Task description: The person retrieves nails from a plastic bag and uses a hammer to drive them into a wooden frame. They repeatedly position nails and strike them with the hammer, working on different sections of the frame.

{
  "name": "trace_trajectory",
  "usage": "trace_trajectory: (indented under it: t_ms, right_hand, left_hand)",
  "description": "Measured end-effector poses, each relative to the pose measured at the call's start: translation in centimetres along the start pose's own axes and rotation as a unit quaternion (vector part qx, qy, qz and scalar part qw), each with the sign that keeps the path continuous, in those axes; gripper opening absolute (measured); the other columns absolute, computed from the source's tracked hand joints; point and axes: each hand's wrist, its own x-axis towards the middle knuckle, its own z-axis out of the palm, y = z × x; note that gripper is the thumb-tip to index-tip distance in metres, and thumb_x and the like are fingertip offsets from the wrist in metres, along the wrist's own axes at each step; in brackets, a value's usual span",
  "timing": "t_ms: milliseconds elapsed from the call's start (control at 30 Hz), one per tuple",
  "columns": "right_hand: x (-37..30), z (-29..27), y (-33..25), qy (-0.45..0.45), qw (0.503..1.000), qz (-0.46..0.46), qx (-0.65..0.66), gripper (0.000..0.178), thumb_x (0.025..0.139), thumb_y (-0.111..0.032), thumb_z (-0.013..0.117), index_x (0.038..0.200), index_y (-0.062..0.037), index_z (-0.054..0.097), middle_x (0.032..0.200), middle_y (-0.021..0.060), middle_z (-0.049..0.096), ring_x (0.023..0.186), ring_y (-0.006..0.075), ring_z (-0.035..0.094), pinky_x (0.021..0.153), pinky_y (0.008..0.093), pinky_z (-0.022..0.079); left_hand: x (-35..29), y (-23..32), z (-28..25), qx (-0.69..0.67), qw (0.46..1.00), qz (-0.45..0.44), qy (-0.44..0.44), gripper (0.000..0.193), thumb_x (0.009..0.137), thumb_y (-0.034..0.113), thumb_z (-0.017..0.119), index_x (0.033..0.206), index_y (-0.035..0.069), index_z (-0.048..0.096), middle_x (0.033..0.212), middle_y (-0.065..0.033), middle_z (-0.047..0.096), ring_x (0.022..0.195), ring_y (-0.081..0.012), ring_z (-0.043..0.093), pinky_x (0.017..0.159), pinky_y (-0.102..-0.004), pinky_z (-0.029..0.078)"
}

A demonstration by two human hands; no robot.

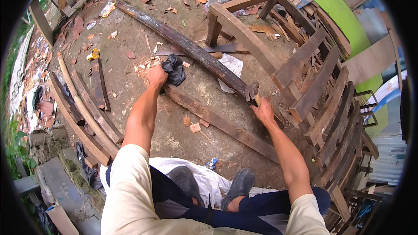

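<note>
My left hand (pixel 156 76) pins the dark cloth (pixel 174 68) steadying the near plank (pixel 217 122); right hand (pixel 263 112) grips the hammer (pixel 252 92).

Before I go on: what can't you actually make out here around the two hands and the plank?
- Left hand: its fingers are buried in the dark cloth; grip and the plank end beneath are hidden, head view.
- Right hand: it covers the hammer handle; the head's striking face is too small to read.
- Far end of the charred beam: bent by the fisheye rim.
- Small yellow item: too small to identify.
</note>
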Motion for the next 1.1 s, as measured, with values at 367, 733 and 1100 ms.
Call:
trace_trajectory:
  t_ms: [367,733,1100]
  right_hand:
    - [-2.3,4.9,-0.4,0.009,0.995,-0.096,0.007,0.046,0.081,-0.028,0.079,0.108,0.0009,0.055,0.107,0.0250,0.065,0.105,0.0428,0.062,0.092,0.0512,0.050]
    - [-6.6,9.0,0.8,0.013,0.992,-0.128,0.009,0.051,0.086,-0.029,0.075,0.121,0.0025,0.055,0.128,0.0201,0.060,0.113,0.0407,0.058,0.095,0.0500,0.048]
    - [-8.2,11.7,2.1,0.037,0.986,-0.134,0.089,0.058,0.090,-0.035,0.070,0.129,0.0052,0.055,0.146,0.0207,0.051,0.134,0.0366,0.046,0.111,0.0480,0.036]
  left_hand:
    - [-1.2,-7.4,-10.0,-0.084,0.960,-0.069,0.257,0.046,0.078,0.023,0.067,0.123,0.018,0.067,0.115,-0.0151,0.067,0.110,-0.0368,0.065,0.091,-0.0482,0.053]
    - [-8.4,-6.8,-16.1,-0.090,0.981,-0.074,0.154,0.049,0.082,0.040,0.064,0.124,0.017,0.069,0.108,-0.0224,0.072,0.105,-0.0406,0.068,0.089,-0.0492,0.053]
    - [-24.7,1.1,-2.3,-0.136,0.985,-0.034,0.097,0.041,0.070,0.013,0.059,0.109,0.002,0.068,0.104,-0.0258,0.070,0.101,-0.0444,0.066,0.091,-0.0513,0.051]
